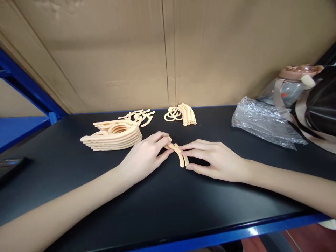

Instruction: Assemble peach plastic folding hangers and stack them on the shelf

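Observation:
Between my hands, small curved peach plastic pieces lie on the black tabletop, partly overlapping. My left hand pinches the upper left end of these pieces between thumb and fingers. My right hand touches their right side with its fingertips, the fingers somewhat apart. Just left of my left hand sits a stack of peach plastic hangers. Behind the stack, loose curved pieces are scattered. Further right at the back are hook-shaped rings beside a bundle of curved pieces.
Crumpled clear plastic bags lie at the right, in front of a strapped bottle and a dark bag. A dark device rests at the left edge. Cardboard stands behind; a blue frame edges the table.

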`<state>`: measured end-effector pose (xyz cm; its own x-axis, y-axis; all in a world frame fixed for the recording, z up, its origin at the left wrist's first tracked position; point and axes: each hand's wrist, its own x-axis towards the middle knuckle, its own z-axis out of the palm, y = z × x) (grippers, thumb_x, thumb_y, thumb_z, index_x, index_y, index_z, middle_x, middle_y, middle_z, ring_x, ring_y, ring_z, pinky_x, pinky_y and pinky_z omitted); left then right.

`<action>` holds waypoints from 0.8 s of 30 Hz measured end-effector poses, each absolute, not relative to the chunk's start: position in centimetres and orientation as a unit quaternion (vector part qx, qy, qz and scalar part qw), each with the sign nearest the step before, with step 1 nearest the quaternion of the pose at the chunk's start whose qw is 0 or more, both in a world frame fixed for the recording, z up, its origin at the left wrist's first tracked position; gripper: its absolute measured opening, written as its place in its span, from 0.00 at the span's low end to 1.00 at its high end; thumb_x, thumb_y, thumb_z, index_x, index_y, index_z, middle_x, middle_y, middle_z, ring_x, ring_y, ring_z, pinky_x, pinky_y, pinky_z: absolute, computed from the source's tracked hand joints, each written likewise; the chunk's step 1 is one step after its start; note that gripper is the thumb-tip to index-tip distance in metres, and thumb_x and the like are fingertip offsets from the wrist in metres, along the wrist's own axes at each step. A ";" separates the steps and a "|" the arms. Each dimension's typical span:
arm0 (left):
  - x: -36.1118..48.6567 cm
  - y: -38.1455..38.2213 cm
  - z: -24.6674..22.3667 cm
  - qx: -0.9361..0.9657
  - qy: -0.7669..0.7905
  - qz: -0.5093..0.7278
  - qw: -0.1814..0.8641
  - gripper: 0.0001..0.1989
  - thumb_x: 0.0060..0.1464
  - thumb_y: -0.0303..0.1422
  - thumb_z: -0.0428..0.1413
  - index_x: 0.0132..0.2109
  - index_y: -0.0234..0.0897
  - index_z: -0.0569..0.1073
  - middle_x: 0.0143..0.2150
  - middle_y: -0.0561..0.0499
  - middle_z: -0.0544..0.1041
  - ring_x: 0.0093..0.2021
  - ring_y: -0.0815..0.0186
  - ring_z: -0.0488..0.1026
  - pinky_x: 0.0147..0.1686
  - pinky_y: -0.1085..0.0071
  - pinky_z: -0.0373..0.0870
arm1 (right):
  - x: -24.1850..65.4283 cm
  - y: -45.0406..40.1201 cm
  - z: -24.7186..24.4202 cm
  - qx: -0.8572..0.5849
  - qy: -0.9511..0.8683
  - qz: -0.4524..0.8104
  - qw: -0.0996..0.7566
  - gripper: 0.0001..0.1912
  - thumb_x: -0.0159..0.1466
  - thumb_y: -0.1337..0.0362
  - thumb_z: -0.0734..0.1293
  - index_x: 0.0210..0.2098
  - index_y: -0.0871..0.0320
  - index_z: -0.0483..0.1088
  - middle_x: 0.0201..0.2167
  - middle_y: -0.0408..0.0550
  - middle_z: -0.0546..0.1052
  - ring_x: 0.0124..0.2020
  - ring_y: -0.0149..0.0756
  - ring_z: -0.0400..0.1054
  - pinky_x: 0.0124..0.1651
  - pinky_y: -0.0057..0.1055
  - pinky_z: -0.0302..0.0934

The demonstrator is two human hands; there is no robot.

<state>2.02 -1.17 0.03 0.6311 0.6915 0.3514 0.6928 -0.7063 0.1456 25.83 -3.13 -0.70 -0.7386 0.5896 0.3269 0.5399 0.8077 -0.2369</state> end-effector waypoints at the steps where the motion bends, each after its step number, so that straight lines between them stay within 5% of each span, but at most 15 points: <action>1: 2.0 -1.1 0.0 -0.904 -0.379 -0.197 0.001 0.06 0.62 0.32 0.50 0.41 0.37 0.71 0.50 0.47 0.73 0.48 0.60 0.74 0.45 0.62 0.74 | 25.9 -3.1 -0.7 -0.302 -0.931 0.061 0.196 0.16 0.68 0.59 0.60 0.52 0.55 0.70 0.55 0.47 0.73 0.50 0.37 0.69 0.49 0.38 0.69; 10: 1.8 -0.9 -0.3 -0.890 -0.379 -0.248 -0.057 0.12 0.60 0.33 0.51 0.51 0.38 0.66 0.48 0.47 0.72 0.41 0.63 0.74 0.37 0.66 0.74 | 26.0 -2.9 -0.8 -0.277 -0.940 0.056 0.191 0.19 0.68 0.56 0.60 0.56 0.55 0.67 0.58 0.48 0.70 0.54 0.40 0.67 0.55 0.41 0.65; 24: 2.1 -0.7 0.4 -0.888 -0.392 -0.240 -0.018 0.13 0.63 0.33 0.44 0.52 0.34 0.67 0.49 0.44 0.72 0.49 0.58 0.70 0.50 0.57 0.68 | 26.2 -2.9 -0.7 -0.260 -0.947 0.050 0.180 0.19 0.68 0.56 0.61 0.55 0.55 0.67 0.56 0.50 0.70 0.51 0.39 0.66 0.56 0.42 0.61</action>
<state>2.11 -0.73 0.44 0.5763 0.7055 0.4125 0.6879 -0.6913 0.2214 26.18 -2.86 -0.69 -0.8003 0.5103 0.3149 0.4746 0.8600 -0.1875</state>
